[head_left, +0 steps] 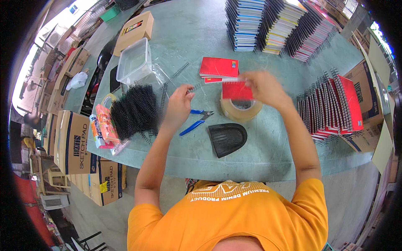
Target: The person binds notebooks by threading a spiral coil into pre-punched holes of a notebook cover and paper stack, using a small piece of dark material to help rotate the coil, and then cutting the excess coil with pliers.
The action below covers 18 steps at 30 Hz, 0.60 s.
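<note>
My left hand point(180, 102) is closed in a pinch on a thin black spiral coil point(195, 88). Between the fingers of my right hand point(268, 88) is a small red notebook point(235, 90), held over a roll of clear tape point(240, 111); the hand is slightly blurred. Just beyond lies a short stack of red notebooks point(217, 67). Blue-handled cutting pliers point(197, 121) rest beside my left forearm, jaws apart. A black ridged rubber piece point(228, 139) lies nearer to me. To the left spreads a heap of black spiral coils point(136, 111).
Tall stacks of spiral notebooks point(247, 27) stand at the far right. Red coil-bound notebooks point(331, 104) lean by a carton point(364, 96) on the right. A clear plastic tub point(135, 62), a brown box point(134, 31) and pink packages point(106, 125) sit left on the green table point(180, 33).
</note>
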Tool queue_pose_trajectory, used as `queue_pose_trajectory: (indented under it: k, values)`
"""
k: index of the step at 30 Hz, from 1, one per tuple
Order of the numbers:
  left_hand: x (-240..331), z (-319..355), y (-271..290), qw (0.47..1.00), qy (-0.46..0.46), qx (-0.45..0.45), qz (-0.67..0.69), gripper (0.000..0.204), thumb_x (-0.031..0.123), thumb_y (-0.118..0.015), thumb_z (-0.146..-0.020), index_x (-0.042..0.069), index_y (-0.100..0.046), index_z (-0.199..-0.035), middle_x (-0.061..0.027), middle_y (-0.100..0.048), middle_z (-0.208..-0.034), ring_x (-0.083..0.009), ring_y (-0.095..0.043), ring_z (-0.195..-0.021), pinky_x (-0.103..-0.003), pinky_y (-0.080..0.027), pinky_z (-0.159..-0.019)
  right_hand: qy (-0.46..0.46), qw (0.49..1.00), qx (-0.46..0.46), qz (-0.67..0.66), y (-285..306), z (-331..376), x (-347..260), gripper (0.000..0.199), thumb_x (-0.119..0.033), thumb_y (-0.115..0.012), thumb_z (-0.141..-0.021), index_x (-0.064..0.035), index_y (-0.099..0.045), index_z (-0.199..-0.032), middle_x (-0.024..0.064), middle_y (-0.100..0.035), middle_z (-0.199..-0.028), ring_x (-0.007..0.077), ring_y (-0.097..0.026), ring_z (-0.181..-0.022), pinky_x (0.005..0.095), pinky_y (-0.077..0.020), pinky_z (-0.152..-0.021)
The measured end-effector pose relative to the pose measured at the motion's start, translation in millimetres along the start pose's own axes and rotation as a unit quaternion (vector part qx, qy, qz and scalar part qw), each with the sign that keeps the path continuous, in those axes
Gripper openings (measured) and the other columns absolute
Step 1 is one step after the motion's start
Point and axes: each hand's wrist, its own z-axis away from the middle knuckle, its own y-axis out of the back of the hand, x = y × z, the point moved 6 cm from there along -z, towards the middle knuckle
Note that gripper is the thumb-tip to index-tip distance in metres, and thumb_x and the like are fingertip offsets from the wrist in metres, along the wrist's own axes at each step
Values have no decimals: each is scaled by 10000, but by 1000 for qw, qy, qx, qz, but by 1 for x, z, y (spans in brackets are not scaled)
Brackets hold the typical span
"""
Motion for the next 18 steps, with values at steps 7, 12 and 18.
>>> queue_pose_trajectory:
  k: [7,12,18]
  values:
    - [69,11,-12,996,-67,-30,57,210,193,-591,-890,20,-634,-1000,-106,-616,-810,-154,-571,-691,-283,-454,-638,-40,999,12,-33,-4,14,-13,226,-110,-585,-811,-101,-640,-1030,134,-647,-886,307,-620,-771,405,-486,-690]
    - [76,8,-14,997,-67,-4,28,205,203,-593,-888,15,-648,-951,-105,-628,-801,-152,-575,-673,-293,-450,-606,-3,999,35,35,-6,22,-22,199,-173,-585,-823,-182,-647,-1013,52,-660,-924,258,-623,-838,418,-458,-676]
    - [72,8,-13,998,-65,20,-1,175,181,-630,-858,20,-653,-922,-103,-636,-780,-174,-583,-626,-288,-449,-568,3,999,34,17,-4,29,-31,203,-142,-592,-812,-186,-652,-1001,10,-661,-963,231,-625,-842,402,-460,-675]
